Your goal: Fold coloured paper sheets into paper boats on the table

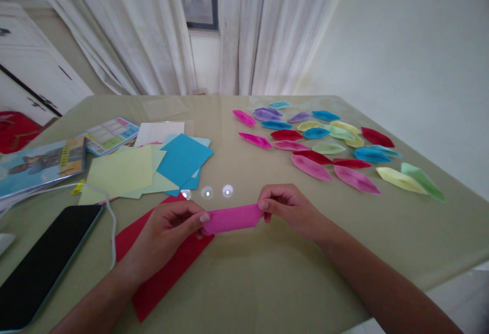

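Observation:
Between my two hands a folded strip of pink paper [233,218] is held up just above the table. My left hand [166,234] pinches its left end between thumb and fingers. At the other end, my right hand [288,206] grips a corner with thumb and forefinger. Under my left hand lies a flat red sheet of paper [168,278], partly hidden by that hand and wrist. Off to the right, several folded paper boats [313,166] in pink, red, blue, yellow, green and purple are spread over the table.
Left of centre are loose blue sheets [185,158] and pale yellow sheets [120,173]. A black-screened phone [46,268] lies at the near left beside a white cable [113,227]. Beyond it are a picture book [42,166] and a colourful card [112,135]. Curtains [244,33] hang behind the table.

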### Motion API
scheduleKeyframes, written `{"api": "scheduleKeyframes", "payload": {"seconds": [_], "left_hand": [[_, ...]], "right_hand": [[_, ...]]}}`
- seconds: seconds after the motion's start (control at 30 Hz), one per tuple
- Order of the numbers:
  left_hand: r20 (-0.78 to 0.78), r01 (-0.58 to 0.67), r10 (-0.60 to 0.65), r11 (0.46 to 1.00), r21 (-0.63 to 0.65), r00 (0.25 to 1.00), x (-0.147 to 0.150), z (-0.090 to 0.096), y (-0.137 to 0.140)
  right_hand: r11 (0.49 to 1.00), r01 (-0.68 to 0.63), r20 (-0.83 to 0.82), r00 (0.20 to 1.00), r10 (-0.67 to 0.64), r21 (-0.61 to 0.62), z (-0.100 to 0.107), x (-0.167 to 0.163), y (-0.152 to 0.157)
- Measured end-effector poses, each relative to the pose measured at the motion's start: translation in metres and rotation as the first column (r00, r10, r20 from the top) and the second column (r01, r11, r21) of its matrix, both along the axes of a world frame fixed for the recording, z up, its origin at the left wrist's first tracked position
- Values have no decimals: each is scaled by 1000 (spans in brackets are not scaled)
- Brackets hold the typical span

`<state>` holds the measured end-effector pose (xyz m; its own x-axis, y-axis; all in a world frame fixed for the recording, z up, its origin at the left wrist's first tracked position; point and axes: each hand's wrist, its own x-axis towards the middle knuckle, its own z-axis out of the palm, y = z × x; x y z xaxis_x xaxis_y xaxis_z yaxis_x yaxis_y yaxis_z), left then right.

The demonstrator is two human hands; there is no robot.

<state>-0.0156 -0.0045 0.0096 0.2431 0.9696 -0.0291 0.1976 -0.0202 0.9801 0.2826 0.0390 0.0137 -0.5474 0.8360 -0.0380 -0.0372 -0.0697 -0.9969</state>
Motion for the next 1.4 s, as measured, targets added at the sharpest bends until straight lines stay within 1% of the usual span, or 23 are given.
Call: {"api": "scheduleKeyframes", "payload": {"seconds": [0.07,0.17,0.23,0.37,0.5,0.67,0.77,0.9,1.0,1.17,1.4], "left_hand": [[88,-31,34,999,-41,996,-1,-1,-1],[201,-30,51,994,-103,978,-2,-7,-3],[275,-23,61,990,-137,960,-1,-11,-5],[429,43,55,975,-217,901,4,-13,-8],[501,118,34,956,-269,865,8,-14,-10],[575,157,38,946,-285,817,5,-19,-11],[625,208,2,942,-262,781,4,-20,-13],[659,281,-78,937,-209,748,3,-18,-16],[649,292,-104,938,-189,753,2,-16,-16],[609,280,-95,936,-216,788,0,-14,-15],[566,259,-79,934,-245,820,-2,-17,-15]], "right_hand": [[999,-12,-90,996,8,-42,0,-1,-1],[989,-66,-250,968,32,-130,-2,-2,-3],[982,-95,-302,952,43,-161,-5,-2,-4],[977,-110,-328,944,45,-182,-12,0,-7],[974,-133,-344,937,63,-182,-16,2,-11],[976,-125,-346,936,57,-177,-10,1,-14],[981,-95,-346,938,31,-170,-8,-1,-15],[983,-69,-351,936,5,-168,-8,-3,-15],[987,-46,-341,940,-10,-156,-8,-3,-14],[990,0,-317,947,-44,-138,-9,-3,-11],[993,4,-304,952,-41,-121,-9,-3,-11]]}}
